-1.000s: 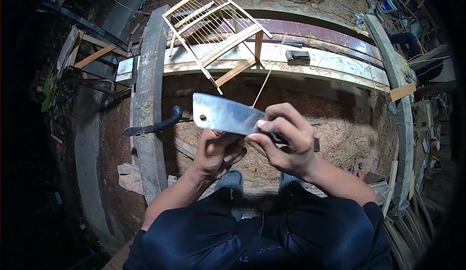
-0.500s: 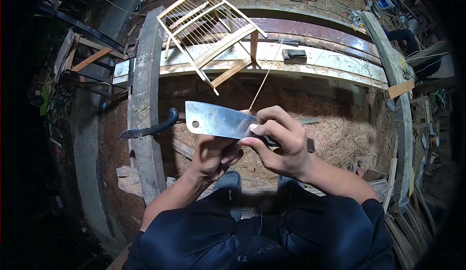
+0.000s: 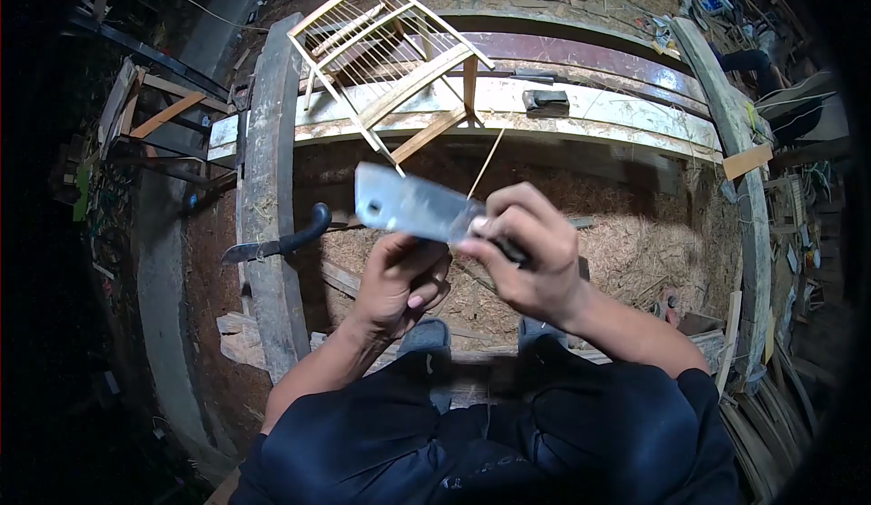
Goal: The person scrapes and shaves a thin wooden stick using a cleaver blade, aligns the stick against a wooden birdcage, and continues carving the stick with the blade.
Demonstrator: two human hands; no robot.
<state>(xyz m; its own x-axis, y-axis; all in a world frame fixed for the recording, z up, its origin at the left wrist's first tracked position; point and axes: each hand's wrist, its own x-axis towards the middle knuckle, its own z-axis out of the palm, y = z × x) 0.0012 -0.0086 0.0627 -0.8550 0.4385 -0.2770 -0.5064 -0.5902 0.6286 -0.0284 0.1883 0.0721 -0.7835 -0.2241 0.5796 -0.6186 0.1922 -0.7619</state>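
My right hand (image 3: 535, 255) is closed round the handle of a cleaver (image 3: 413, 205), whose broad steel blade points left and is a little blurred. A thin bamboo stick (image 3: 488, 162) slants up and away from behind the blade. Below the blade, my left hand (image 3: 399, 287) is curled with its fingers closed. The stick runs down towards it, though the blade hides its lower part and the exact place where the fingers hold it.
A slatted wooden cage frame (image 3: 390, 60) rests on the white plank (image 3: 635, 119) ahead, with a dark block-like tool (image 3: 546, 103) right of it. A black-handled knife (image 3: 304, 233) lies across the left beam (image 3: 268, 160). Shavings (image 3: 635, 269) cover the ground. Another person's limb (image 3: 758, 65) shows far right.
The bamboo stick has drawn back towards me, so less of it sticks out beyond the blade. The cleaver has risen slightly and tilted, its far end higher.
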